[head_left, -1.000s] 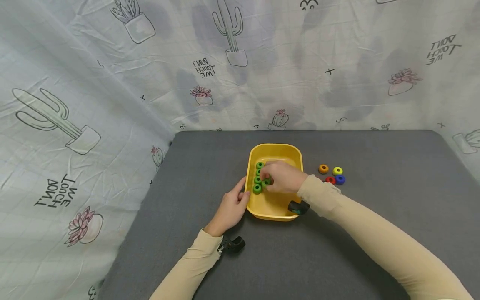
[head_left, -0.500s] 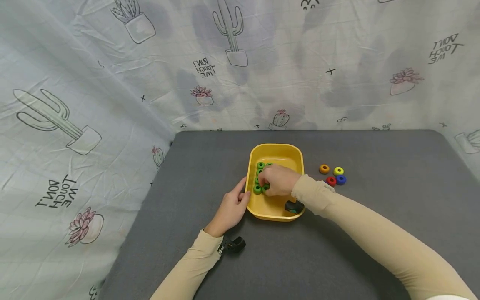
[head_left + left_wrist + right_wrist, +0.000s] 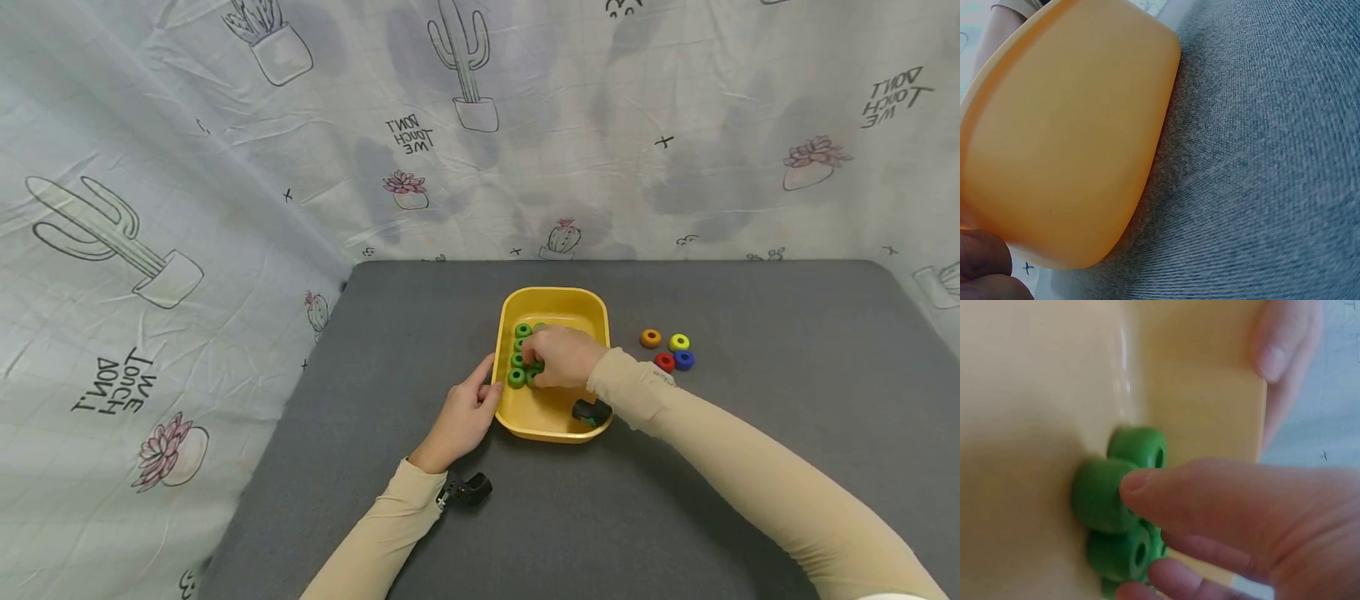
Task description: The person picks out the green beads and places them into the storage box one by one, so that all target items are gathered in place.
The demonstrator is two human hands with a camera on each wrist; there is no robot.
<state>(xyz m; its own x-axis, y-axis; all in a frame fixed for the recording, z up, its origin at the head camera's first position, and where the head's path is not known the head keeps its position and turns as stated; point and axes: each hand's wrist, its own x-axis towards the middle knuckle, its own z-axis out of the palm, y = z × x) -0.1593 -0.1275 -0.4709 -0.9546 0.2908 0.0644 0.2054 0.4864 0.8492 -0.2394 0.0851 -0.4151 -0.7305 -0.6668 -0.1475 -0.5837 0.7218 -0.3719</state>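
A yellow tray [image 3: 551,425] lies on the grey table, with green ring-shaped beads [image 3: 517,378] in two rows along its left inner side. My left hand [image 3: 459,417] holds the tray's left wall, thumb over the rim and fingers along the outside; in the left wrist view its fingertips [image 3: 985,256] are at the tray's corner. Over the second row of green beads, my right hand [image 3: 564,357] reaches down into the tray. Its thumb [image 3: 1166,490] touches the nearest bead [image 3: 1100,494] in the right wrist view, and its other fingertips are beside the neighbouring bead [image 3: 1116,555].
Right of the tray lie an orange bead [image 3: 651,338], a yellow bead [image 3: 679,342], a red bead [image 3: 664,362] and a blue bead [image 3: 684,360]. A patterned cloth [image 3: 637,167] hangs behind the table [image 3: 420,317].
My right hand set a green bead down in the second row, then drew back slightly to the right, its fingers parting a little. The left hand stays at the tray wall.
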